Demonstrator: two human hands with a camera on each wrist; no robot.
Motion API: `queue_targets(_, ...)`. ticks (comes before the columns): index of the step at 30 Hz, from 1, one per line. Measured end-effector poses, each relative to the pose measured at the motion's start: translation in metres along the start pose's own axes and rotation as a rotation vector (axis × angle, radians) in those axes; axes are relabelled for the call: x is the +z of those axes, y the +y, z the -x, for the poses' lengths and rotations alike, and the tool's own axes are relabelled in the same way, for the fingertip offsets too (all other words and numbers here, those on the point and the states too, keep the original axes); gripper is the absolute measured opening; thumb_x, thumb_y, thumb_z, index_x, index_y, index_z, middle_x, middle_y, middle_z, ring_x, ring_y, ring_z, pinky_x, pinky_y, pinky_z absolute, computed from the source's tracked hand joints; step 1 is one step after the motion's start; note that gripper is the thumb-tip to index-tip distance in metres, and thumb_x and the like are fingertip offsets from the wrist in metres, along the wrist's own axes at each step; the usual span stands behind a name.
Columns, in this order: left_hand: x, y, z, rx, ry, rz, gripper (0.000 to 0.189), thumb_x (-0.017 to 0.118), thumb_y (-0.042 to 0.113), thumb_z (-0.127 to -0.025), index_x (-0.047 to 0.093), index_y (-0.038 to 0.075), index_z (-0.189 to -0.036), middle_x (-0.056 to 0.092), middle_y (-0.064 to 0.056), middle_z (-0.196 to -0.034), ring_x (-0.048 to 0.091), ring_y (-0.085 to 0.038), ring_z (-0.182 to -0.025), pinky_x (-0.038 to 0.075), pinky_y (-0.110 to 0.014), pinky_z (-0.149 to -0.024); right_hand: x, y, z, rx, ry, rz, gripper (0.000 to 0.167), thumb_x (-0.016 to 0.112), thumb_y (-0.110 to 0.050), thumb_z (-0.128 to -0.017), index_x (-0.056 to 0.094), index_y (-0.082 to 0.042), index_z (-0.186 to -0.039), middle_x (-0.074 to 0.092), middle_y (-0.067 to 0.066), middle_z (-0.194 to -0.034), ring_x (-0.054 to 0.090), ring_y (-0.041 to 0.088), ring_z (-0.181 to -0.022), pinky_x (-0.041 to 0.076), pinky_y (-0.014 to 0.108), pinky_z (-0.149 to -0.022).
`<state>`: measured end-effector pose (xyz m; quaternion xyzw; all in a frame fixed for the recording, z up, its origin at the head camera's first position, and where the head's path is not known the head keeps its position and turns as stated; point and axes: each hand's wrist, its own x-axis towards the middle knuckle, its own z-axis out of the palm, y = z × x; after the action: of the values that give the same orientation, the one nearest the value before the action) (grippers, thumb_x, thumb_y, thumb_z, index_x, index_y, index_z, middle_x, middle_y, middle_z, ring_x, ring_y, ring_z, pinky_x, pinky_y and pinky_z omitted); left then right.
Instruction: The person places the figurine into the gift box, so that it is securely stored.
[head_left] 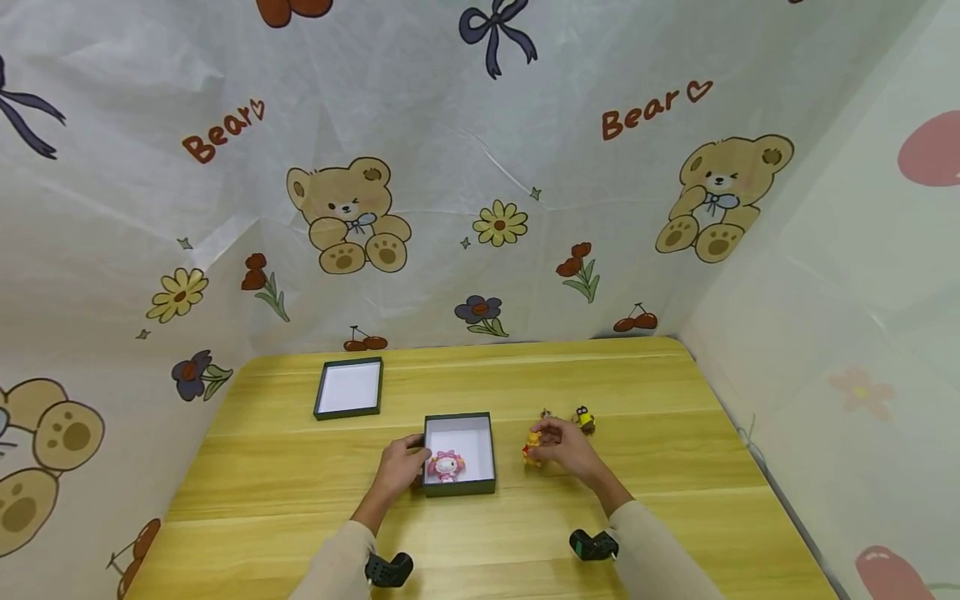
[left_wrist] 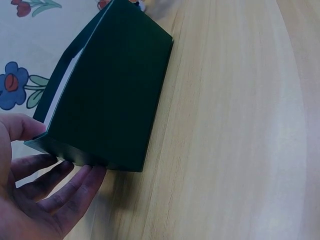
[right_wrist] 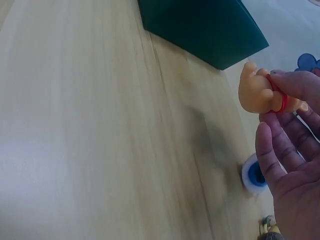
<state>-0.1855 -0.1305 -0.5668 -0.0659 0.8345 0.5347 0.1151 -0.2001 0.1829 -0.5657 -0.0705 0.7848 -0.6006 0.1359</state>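
My left hand point(head_left: 399, 467) grips the left wall of a dark green box point(head_left: 459, 489) with a white inside. In the left wrist view the thumb hooks over the rim and the fingers point(left_wrist: 80, 192) lie along the outside. A pink figurine point(head_left: 447, 465) with a white face sits in the box's front left corner. To the right of the box, my right hand point(head_left: 570, 450) pinches an orange-yellow bear figurine point(head_left: 531, 450) with a red shirt. The right wrist view shows the bear figurine point(right_wrist: 255, 94) tipped sideways between thumb and fingers, above the table.
Beyond the right hand stands a yellow-and-black figurine point(head_left: 584, 419). A small figurine point(head_left: 546, 412) beside it is mostly hidden by that hand. A shallow green-edged tray or lid point(head_left: 348, 387) lies at the back left of the wooden table point(head_left: 270, 500). Printed cloth hangs behind.
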Motion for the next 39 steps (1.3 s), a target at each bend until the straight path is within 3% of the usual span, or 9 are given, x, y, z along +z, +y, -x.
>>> queue_targets(10, -0.001, 0.003, 0.002, 0.01, -0.003, 0.012, 0.047, 0.057, 0.012, -0.093, 0.049, -0.013, -0.132, 0.053, -0.03, -0.13, 0.061, -0.031, -0.104, 0.054, -0.043, -0.084, 0.011, -0.015, -0.006, -0.061, -0.039, 0.038, 0.03, 0.074, -0.003, -0.082, 0.064, 0.007, -0.109, 0.063, 0.016, -0.096, 0.058, 0.026, -0.084, 0.052, 0.028, -0.069)
queue_targets(19, -0.001, 0.003, 0.001, 0.002, -0.009, 0.013, 0.048, 0.057, 0.014, -0.093, 0.049, -0.012, -0.133, 0.053, -0.029, -0.131, 0.059, -0.031, -0.106, 0.053, -0.043, -0.085, 0.021, -0.017, -0.015, -0.054, -0.023, 0.067, 0.031, 0.077, -0.014, -0.081, 0.068, -0.001, -0.108, 0.064, 0.011, -0.095, 0.059, 0.024, -0.085, 0.051, 0.028, -0.07)
queue_targets(26, -0.002, 0.003, 0.0, -0.007, -0.012, 0.016, 0.049, 0.057, 0.014, -0.093, 0.048, -0.012, -0.134, 0.052, -0.029, -0.132, 0.06, -0.03, -0.104, 0.054, -0.042, -0.083, 0.029, -0.024, -0.018, -0.062, -0.003, 0.07, 0.03, 0.077, -0.015, -0.082, 0.07, -0.004, -0.109, 0.065, 0.01, -0.105, 0.06, 0.032, -0.098, 0.053, 0.031, -0.077)
queue_targets(34, -0.002, 0.001, 0.0, -0.008, -0.008, 0.014, 0.049, 0.058, 0.014, -0.093, 0.049, -0.011, -0.133, 0.052, -0.029, -0.132, 0.059, -0.029, -0.104, 0.054, -0.042, -0.084, 0.035, -0.058, -0.007, -0.106, -0.037, 0.058, 0.03, 0.071, -0.006, -0.086, 0.066, 0.009, -0.111, 0.058, 0.023, -0.12, 0.054, 0.044, -0.108, 0.051, 0.03, -0.081)
queue_targets(39, -0.001, 0.001, 0.0, 0.001, -0.006, 0.011, 0.048, 0.058, 0.014, -0.092, 0.05, -0.012, -0.132, 0.053, -0.029, -0.13, 0.06, -0.029, -0.102, 0.055, -0.041, -0.081, 0.04, -0.049, -0.015, -0.132, 0.009, 0.057, 0.029, 0.073, -0.006, -0.084, 0.067, 0.007, -0.11, 0.053, 0.023, -0.127, 0.05, 0.04, -0.114, 0.047, 0.036, -0.086)
